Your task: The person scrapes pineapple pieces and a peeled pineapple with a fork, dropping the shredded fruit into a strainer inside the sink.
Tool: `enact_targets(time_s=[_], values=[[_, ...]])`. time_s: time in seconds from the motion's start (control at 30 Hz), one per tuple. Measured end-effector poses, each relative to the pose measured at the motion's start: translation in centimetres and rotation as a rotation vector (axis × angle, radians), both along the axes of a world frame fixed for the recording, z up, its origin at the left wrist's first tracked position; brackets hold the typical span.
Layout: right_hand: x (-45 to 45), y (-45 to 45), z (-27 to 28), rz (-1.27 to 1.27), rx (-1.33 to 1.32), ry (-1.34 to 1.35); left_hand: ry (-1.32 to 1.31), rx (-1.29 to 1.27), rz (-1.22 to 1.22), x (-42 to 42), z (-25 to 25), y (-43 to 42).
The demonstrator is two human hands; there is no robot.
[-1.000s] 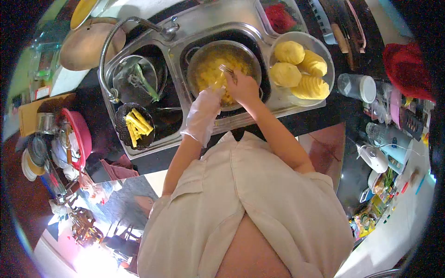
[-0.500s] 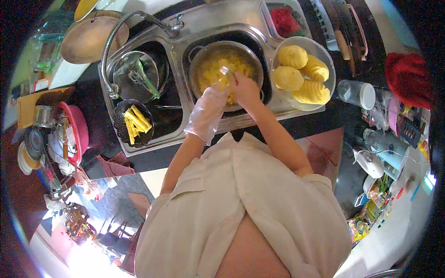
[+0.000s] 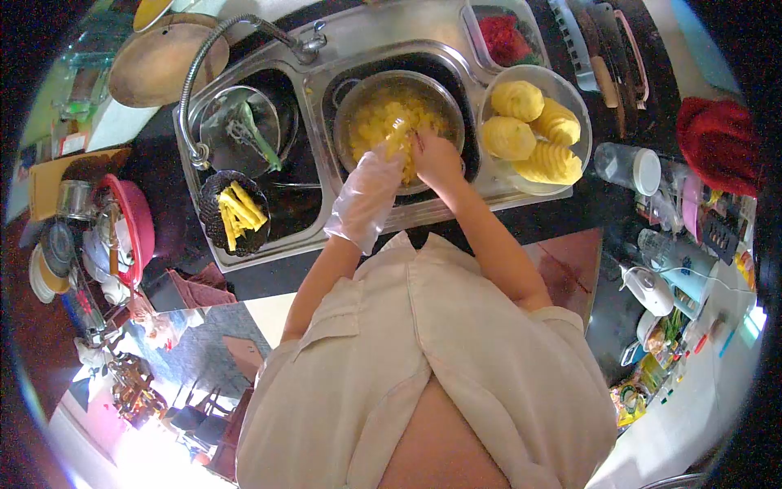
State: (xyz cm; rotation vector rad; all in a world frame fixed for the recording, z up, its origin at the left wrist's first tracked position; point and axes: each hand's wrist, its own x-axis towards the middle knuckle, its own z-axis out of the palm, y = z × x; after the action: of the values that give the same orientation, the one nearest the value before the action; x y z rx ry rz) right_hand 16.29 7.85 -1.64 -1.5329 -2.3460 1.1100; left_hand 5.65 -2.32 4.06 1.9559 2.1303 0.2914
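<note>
Pot (image 3: 450, 112), in the sink (image 3: 313, 110), holding yellow chunks (image 3: 377, 118). Close together above: our gloved left hand (image 3: 376, 175), clasping a yellow piece (image 3: 397, 140); our right hand (image 3: 439, 162), hold unclear. Step, we judge: breaking down; next move needs steady support.

The steel bowl (image 3: 346, 110) walls in the fingers of the left hand (image 3: 365, 200) and right hand (image 3: 438, 163), with scant space between the two. Above the far rim, passage opens onto the bare back ledge (image 3: 399, 26) ahead of the fingertips. To the right of the right fingers, the tub (image 3: 584, 122) of peeled pineapples blocks low sideways travel; left of the left fingers, the sink divider (image 3: 316, 122) rises, and farther left the flexible spout (image 3: 191, 90) arches.
</note>
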Motion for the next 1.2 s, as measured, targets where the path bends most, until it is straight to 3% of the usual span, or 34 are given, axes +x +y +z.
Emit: enact_targets(time_s=[0.03,0.13,0.2,0.23,0.27,0.33,0.37,0.43,0.5,0.53,0.57,0.63,0.7,0.73,0.77,0.87,0.9,0.97,1.1,1.17,1.2], values=[[0.0,-1.2,0.2,0.057,0.005,0.007,0.000,-0.001,-0.002,0.1,0.3,0.3],[-0.4,-2.4,0.4,0.151,0.154,0.135,-0.334,-0.168,0.135,0.0,1.1,1.6],[0.0,-1.3,-0.1,-0.170,-0.134,0.133,0.162,0.006,-0.059,-0.6,0.6,0.5],[0.6,0.2,-0.8,-0.154,-0.074,0.038,0.162,0.003,-0.068,-0.8,0.6,0.0],[0.8,0.8,-0.7,-0.162,-0.069,0.036,-0.120,-0.005,0.064,-0.8,0.9,-0.4],[1.3,1.3,-0.3,-0.044,0.019,0.189,-0.407,-0.023,0.195,-0.6,0.0,-0.9],[0.8,1.4,0.5,0.037,0.001,0.056,-0.722,0.063,0.273,-0.5,-0.7,-0.8],[-0.1,-0.1,0.7,0.060,0.007,0.045,-1.037,0.146,0.351,-0.3,-1.8,-1.0],[-0.4,-0.9,0.9,0.094,0.022,0.044,-0.183,-0.059,0.084,-0.1,1.2,0.9],[-0.4,-1.3,1.0,0.107,0.035,0.058,-0.178,-0.061,0.087,-0.1,0.0,0.8],[-0.3,-1.8,1.1,0.118,0.046,0.070,-0.481,-0.202,0.367,-0.2,-2.1,0.6],[0.0,-2.7,0.9,0.180,0.049,0.054,-0.780,-0.347,0.640,-0.4,-3.0,0.6],[0.4,-2.6,0.7,0.243,0.058,0.030,-0.935,-0.521,0.730,-1.1,-2.4,0.7],[0.5,-1.9,0.6,0.207,0.016,0.054,-0.934,-0.518,0.726,-1.9,-3.9,0.4],[0.7,-1.8,0.5,0.167,-0.035,0.074,-0.568,-0.140,0.317,-2.5,-4.4,0.3],[0.0,-1.8,-0.1,0.101,-0.019,0.101,-0.998,-0.269,0.481,-1.4,-4.8,-0.2],[0.0,-2.2,-0.1,0.102,-0.013,0.107,-1.121,-0.151,0.521,-1.2,-3.9,-0.5],[0.4,-3.4,0.4,0.161,-0.103,0.159,-1.239,-0.026,0.550,-1.5,-2.8,-0.4],[1.4,-0.5,0.3,0.057,-0.268,0.153,-1.339,-0.076,0.463,-1.7,-2.9,-1.2],[1.2,1.0,-0.7,-0.027,-0.132,0.182,-1.769,-0.372,0.852,-2.3,-1.4,-0.6],[1.0,1.2,-1.0,-0.034,-0.131,0.186,-1.764,-0.376,0.847,-2.5,-1.6,-0.6]])
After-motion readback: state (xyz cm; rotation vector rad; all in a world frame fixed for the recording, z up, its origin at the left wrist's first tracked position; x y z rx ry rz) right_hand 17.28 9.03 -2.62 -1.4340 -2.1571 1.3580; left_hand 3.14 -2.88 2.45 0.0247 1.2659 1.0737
